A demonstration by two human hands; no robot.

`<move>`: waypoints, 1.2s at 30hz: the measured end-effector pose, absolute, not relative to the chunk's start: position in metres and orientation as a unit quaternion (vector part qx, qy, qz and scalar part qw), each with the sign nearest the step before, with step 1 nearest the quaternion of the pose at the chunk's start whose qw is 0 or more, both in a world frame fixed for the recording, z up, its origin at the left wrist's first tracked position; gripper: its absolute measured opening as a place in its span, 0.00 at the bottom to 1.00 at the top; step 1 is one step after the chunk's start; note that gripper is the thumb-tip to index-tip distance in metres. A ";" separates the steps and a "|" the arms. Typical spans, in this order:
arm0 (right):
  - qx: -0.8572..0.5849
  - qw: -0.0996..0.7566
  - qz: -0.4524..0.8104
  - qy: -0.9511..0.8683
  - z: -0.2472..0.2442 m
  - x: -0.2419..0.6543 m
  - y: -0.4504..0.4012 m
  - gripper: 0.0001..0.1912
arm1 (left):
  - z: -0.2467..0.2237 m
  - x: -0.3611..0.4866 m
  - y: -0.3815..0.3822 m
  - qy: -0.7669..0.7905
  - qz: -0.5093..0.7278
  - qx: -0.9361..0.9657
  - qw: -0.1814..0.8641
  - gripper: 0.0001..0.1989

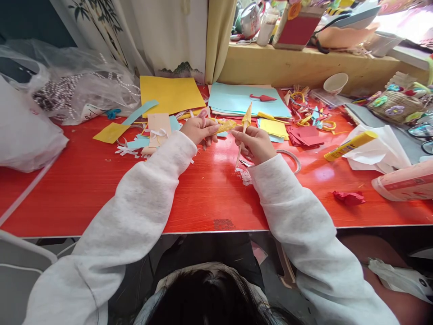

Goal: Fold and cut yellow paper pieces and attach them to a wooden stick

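My left hand [201, 131] is closed, its fingertips pinching a crinkled yellow paper strip [227, 126] that reaches toward the other hand. A pink loop [203, 116], perhaps a scissors handle, shows at its knuckles. My right hand [253, 143] grips a thin pale stick [239, 155] between thumb and fingers. Pointed yellow paper [247, 116] is wrapped around the stick's upper end, above the fingers. Both hands are held close together over the red table. Below the right hand lies a small pinkish scrap [246, 177].
Behind the hands lie yellow paper [172, 95], blue sheets [233, 97] with a red paper bud [264, 97], and red squares [306, 136]. A glue stick [351, 145], pink container [406, 183] and crumpled red paper [349, 197] are at right. Plastic bags [27, 126] stand left.
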State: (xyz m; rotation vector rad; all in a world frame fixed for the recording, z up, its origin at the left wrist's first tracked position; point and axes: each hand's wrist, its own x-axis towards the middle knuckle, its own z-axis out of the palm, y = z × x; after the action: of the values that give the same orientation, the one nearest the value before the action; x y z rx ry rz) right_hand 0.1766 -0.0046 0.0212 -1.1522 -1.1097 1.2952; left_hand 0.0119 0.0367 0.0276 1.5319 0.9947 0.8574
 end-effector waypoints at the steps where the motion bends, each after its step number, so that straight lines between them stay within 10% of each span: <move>1: -0.478 0.520 0.541 -0.456 0.021 0.177 -0.004 0.10 | 0.028 0.012 0.036 0.418 0.360 0.644 0.530 0.09; 36: -0.474 0.509 0.503 -0.512 0.015 0.186 -0.002 0.16 | 0.040 0.007 0.020 0.470 0.274 0.718 0.434 0.06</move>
State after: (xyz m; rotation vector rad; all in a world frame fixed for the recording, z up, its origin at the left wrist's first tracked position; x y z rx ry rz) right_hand 0.1864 -0.0020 0.0153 -1.1426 -1.2344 1.2122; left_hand 0.0074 0.0200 0.0400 1.7888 1.1696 0.6825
